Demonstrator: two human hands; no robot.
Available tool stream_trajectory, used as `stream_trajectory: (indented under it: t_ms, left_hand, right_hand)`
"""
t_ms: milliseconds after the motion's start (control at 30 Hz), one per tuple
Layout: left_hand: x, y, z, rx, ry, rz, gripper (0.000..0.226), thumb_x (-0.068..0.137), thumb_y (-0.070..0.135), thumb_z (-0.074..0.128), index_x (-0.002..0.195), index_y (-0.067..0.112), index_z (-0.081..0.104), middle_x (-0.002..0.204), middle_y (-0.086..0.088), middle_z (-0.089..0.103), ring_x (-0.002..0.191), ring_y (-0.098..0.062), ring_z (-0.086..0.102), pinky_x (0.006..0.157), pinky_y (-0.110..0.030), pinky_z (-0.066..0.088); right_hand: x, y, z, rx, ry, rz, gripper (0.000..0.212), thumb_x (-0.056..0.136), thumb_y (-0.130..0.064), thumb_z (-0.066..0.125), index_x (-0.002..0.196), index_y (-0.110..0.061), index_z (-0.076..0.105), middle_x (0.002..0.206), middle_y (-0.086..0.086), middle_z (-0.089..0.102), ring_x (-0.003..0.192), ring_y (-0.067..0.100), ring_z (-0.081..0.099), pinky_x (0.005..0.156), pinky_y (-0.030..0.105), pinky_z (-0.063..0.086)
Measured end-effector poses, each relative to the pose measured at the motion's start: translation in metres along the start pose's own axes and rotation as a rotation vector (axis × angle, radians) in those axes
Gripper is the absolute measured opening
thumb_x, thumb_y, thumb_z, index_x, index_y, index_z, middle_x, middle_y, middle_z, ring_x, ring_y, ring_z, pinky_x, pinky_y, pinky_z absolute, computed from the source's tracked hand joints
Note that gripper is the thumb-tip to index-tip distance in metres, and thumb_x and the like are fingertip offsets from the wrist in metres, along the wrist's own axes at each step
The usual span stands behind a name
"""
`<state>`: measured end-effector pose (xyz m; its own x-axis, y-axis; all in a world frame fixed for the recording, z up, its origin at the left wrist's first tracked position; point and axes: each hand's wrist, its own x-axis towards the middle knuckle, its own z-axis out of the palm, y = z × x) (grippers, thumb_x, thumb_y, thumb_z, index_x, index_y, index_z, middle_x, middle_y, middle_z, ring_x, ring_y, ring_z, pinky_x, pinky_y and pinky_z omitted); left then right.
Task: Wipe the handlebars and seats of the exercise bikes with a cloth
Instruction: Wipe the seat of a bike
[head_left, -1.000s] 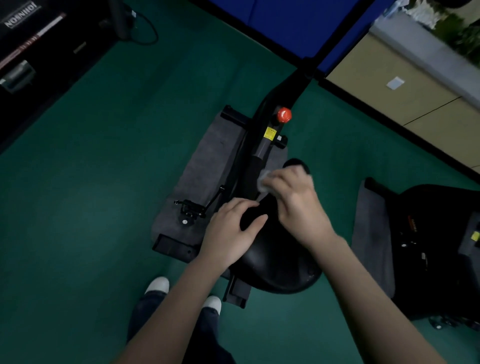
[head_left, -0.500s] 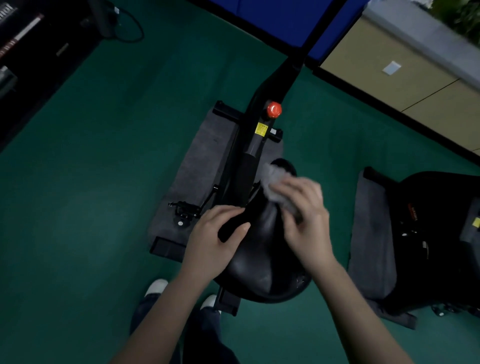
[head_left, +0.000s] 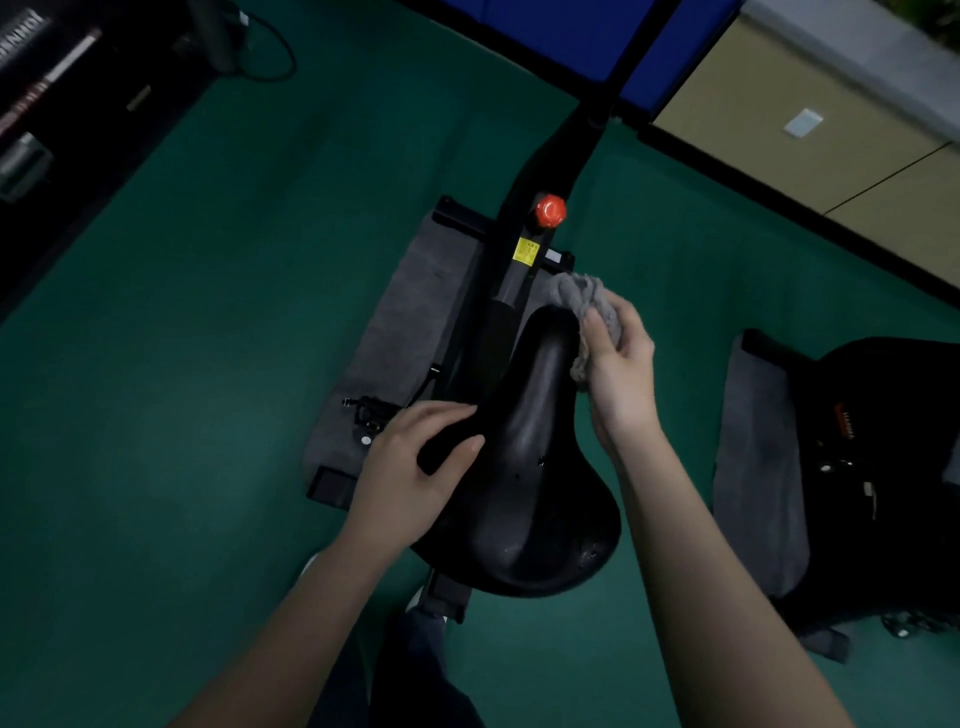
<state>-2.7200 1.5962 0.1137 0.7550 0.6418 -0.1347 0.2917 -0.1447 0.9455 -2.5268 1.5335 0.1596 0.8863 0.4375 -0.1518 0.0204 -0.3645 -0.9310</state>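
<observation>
A black bike seat (head_left: 524, 467) fills the middle of the view, its narrow nose pointing away from me. My left hand (head_left: 410, 467) grips the seat's left edge, thumb on top. My right hand (head_left: 618, 364) holds a bunched grey cloth (head_left: 582, 301) against the right side of the seat's nose. The bike's black frame (head_left: 524, 244) runs forward from the seat, with an orange-red knob (head_left: 550, 210) and a yellow label on it. The handlebars are out of view.
A grey mat (head_left: 410, 322) lies under the bike on the green floor. A second bike (head_left: 883, 467) on its own grey mat stands at the right. Dark equipment sits at the top left; blue panels and a beige wall run along the top right.
My right hand has slid the cloth from the top of the seat's nose to its right side. My left hand has kept its grip on the seat's left edge.
</observation>
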Motion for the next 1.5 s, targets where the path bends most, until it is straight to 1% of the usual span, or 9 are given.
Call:
stream_trajectory:
  t_ms: [133,233,367,500,700,900,1200,1400,1500]
  left_hand:
    - [-0.001,0.0,0.0,-0.008,0.013,0.016,0.033,0.086,0.035,0.062,0.114,0.019,0.069,0.114,0.011,0.063,0.112,-0.003,0.056,0.102,-0.027,0.042]
    - [-0.001,-0.002,0.001,-0.014,0.008,0.02,0.032,0.088,0.038,0.063,0.115,0.021,0.069,0.115,0.012,0.063,0.113,-0.002,0.056,0.103,-0.028,0.042]
    - [0.0,-0.005,0.002,-0.03,0.014,0.033,0.034,0.086,0.039,0.063,0.114,0.021,0.069,0.114,0.012,0.064,0.112,-0.004,0.057,0.102,-0.029,0.043]
    - [0.001,-0.006,0.003,-0.061,0.027,0.043,0.035,0.084,0.043,0.061,0.111,0.023,0.069,0.112,0.012,0.064,0.11,-0.003,0.058,0.101,-0.028,0.044]
    - [0.001,-0.007,0.004,-0.076,0.021,0.043,0.039,0.084,0.046,0.058,0.112,0.021,0.069,0.112,0.012,0.065,0.109,-0.004,0.059,0.1,-0.028,0.045]
    - [0.001,-0.01,0.004,-0.087,0.022,0.032,0.036,0.083,0.048,0.058,0.11,0.027,0.068,0.112,0.015,0.065,0.111,-0.004,0.058,0.101,-0.032,0.044]
    - [0.001,-0.01,0.004,-0.085,0.01,0.03,0.028,0.086,0.037,0.06,0.111,0.026,0.067,0.113,0.009,0.065,0.111,-0.002,0.057,0.1,-0.025,0.043]
    - [0.001,-0.008,0.003,-0.086,0.013,0.029,0.026,0.088,0.03,0.062,0.111,0.021,0.068,0.113,0.005,0.066,0.111,-0.006,0.059,0.102,-0.032,0.044]
    - [0.0,-0.008,0.002,-0.077,0.002,0.023,0.028,0.088,0.031,0.061,0.113,0.02,0.068,0.114,0.004,0.065,0.111,-0.005,0.058,0.101,-0.028,0.044]
  right_hand:
    - [-0.024,0.012,-0.012,-0.167,0.004,0.081,0.032,0.099,-0.015,0.048,0.13,-0.009,0.053,0.118,0.005,0.064,0.115,0.021,0.058,0.105,0.043,0.043]
    - [-0.053,0.021,-0.021,-0.309,-0.036,0.046,0.033,0.098,-0.019,0.05,0.131,-0.013,0.053,0.11,-0.007,0.063,0.112,0.017,0.059,0.1,0.028,0.043]
    - [-0.067,0.021,-0.031,-0.41,-0.079,0.013,0.034,0.097,-0.017,0.052,0.131,-0.009,0.054,0.12,-0.001,0.063,0.116,0.018,0.057,0.094,0.017,0.037]
    - [-0.094,0.019,-0.037,-0.438,-0.066,-0.129,0.035,0.094,-0.007,0.057,0.128,-0.006,0.056,0.121,0.005,0.062,0.113,0.017,0.057,0.1,0.026,0.041]
    - [-0.145,0.038,-0.04,-0.533,-0.09,-0.411,0.036,0.088,0.001,0.062,0.123,-0.007,0.062,0.111,0.003,0.06,0.107,0.015,0.051,0.097,0.021,0.039]
    - [-0.114,0.034,-0.028,-0.436,0.211,-0.16,0.028,0.089,0.001,0.06,0.117,-0.002,0.064,0.114,0.005,0.053,0.11,0.024,0.054,0.1,0.019,0.037]
    - [-0.177,0.047,-0.022,-0.606,-0.054,-0.531,0.037,0.083,0.01,0.058,0.118,-0.005,0.063,0.121,0.008,0.053,0.111,0.026,0.044,0.103,0.026,0.034]
    - [-0.151,0.035,-0.013,-0.417,0.223,-0.256,0.032,0.089,0.004,0.058,0.12,-0.001,0.062,0.118,0.012,0.056,0.112,0.025,0.054,0.1,0.039,0.044]
    - [-0.163,0.033,-0.003,-0.382,0.166,-0.314,0.034,0.088,0.003,0.061,0.121,-0.003,0.062,0.118,0.01,0.055,0.113,0.026,0.054,0.101,0.037,0.044]
